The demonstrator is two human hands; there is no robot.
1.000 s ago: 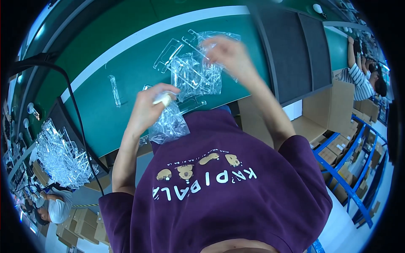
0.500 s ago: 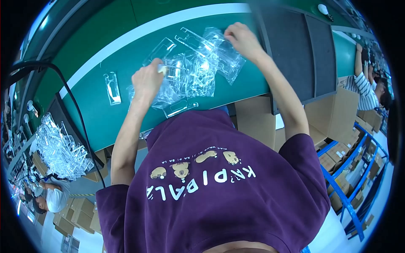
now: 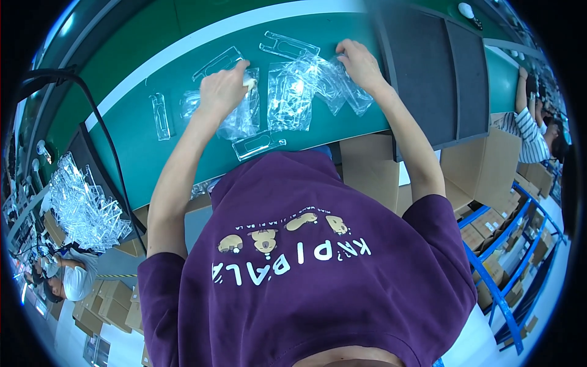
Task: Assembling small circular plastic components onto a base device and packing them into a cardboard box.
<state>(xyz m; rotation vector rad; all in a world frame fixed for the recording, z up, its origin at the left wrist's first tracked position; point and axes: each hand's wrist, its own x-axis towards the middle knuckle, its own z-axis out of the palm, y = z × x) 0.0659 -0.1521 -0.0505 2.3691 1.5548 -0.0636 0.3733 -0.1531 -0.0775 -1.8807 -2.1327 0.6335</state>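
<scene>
My left hand (image 3: pixel 225 90) lies over a heap of clear plastic bags (image 3: pixel 239 121), its index finger stretched out and apart from the thumb. The thumb tip has a pale cover. Just beyond that hand is a clear plastic frame (image 3: pixel 215 63). My right hand (image 3: pixel 362 66) is at the far edge of other clear bags (image 3: pixel 327 82), thumb and index finger apart; its remaining fingers are partly hidden. Between the hands lies a flat clear bag (image 3: pixel 288 101) with clear pieces inside. More clear frames lie at the back (image 3: pixel 287 46), near my body (image 3: pixel 259 145) and at the left (image 3: pixel 161 116).
The green table (image 3: pixel 137 162) has a dark divided tray (image 3: pixel 422 79) at its right. A heap of clear plastic pieces (image 3: pixel 85 208) is at the left, beyond a black cable (image 3: pixel 110 144). Cardboard boxes (image 3: pixel 370 165) and a blue rack (image 3: pixel 495 284) stand right. Other people are at both sides.
My left hand has moved up and right, its index finger now extended. The bags have spread apart, opening a gap between the left heap and middle bag. My right hand has shifted slightly right and nearer.
</scene>
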